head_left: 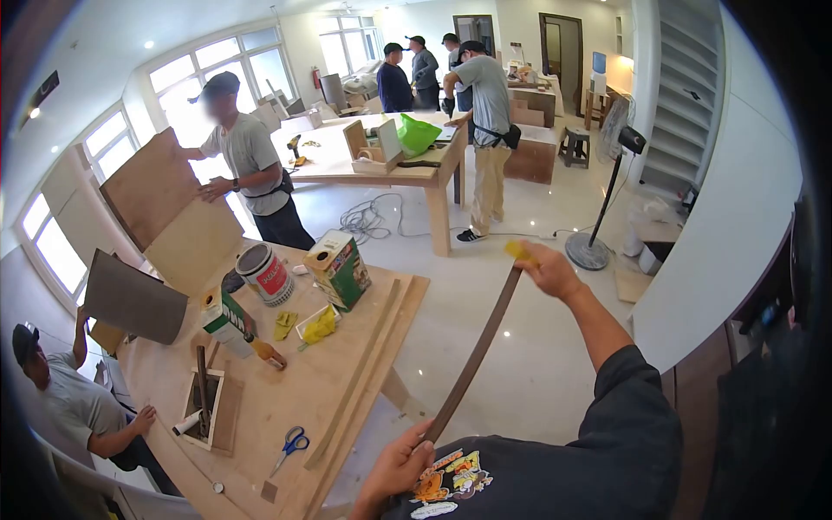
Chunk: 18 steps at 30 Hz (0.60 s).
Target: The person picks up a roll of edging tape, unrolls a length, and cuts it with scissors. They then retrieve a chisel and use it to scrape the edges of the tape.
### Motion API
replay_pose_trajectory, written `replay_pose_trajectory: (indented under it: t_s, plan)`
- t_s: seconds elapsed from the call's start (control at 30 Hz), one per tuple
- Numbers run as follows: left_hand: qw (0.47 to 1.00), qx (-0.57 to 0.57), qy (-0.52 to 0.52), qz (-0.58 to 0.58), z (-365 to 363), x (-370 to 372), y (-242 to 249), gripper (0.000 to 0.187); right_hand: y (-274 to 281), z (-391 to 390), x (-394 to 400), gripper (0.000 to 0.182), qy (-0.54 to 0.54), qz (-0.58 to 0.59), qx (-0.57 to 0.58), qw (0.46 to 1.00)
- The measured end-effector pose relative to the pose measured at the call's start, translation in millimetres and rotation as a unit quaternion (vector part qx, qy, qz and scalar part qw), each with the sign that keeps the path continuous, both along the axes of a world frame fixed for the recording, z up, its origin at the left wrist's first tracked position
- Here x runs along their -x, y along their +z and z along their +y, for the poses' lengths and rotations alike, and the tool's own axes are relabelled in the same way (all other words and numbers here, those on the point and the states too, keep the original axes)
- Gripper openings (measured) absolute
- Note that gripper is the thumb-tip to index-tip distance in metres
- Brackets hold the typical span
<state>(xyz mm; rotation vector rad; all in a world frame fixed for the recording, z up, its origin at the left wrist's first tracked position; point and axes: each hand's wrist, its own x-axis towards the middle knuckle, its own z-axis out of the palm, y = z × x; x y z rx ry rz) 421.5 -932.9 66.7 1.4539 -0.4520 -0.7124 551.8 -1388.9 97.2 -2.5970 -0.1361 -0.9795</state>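
A long, narrow dark brown strip [479, 354], like edge banding, stretches diagonally in front of my body, beside the table's right edge. My left hand [400, 465] is closed round its lower end, close to my shirt. At the upper end, my right hand [553, 274] pinches a small yellow cloth [518, 250] against the strip; whether its fingers also grip the strip itself is hidden. Two similar yellow cloths, one crumpled [320, 327] and one smaller [286, 325], lie on the plywood table [260, 407] to the left.
On the table are a paint can [265, 276], a green-white tin [338, 270], a brush [267, 351], blue-handled scissors [290, 447], a wooden box [227, 414] and long thin strips [364, 368]. Co-workers handle panels at left; others stand around a rear table. A fan [598, 217] stands right.
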Motion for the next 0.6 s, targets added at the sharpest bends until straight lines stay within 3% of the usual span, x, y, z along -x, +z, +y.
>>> replay_pose_trajectory:
  t_s: [0.07,0.1,0.2,0.3,0.4,0.43,0.5,0.57,0.6]
  plan:
    - [0.997,0.048,-0.039,0.052,31,4,-13,0.042,0,-47,9,0.041,-0.089,-0.025,-0.026,0.995]
    - [0.997,0.02,-0.024,0.068,45,4,-12,0.042,7,-66,17,0.04,-0.135,-0.042,-0.065,0.988]
    - [0.993,-0.024,0.016,0.113,56,-6,-17,0.041,21,-61,39,0.034,-0.128,0.046,-0.336,0.932]
    - [0.996,0.04,-0.002,0.076,23,-24,-37,0.043,9,17,55,0.023,0.001,0.192,-0.508,0.84]
    - [0.996,0.072,0.0,0.051,-13,-37,-33,0.041,-38,96,67,0.034,0.085,0.34,-0.529,0.773]
    - [0.995,0.092,-0.003,0.043,-23,-41,-30,0.041,-50,119,69,0.038,0.102,0.348,-0.539,0.76]
    - [0.996,0.077,-0.021,0.025,-41,-48,-38,0.037,-48,151,74,0.037,0.184,0.309,-0.662,0.657]
    - [0.998,0.046,-0.027,0.016,-58,-52,-54,0.036,-39,165,70,0.035,0.222,0.234,-0.717,0.618]
    - [0.999,0.036,-0.028,0.008,-65,-51,-59,0.03,-37,169,68,0.034,0.211,0.212,-0.707,0.641]
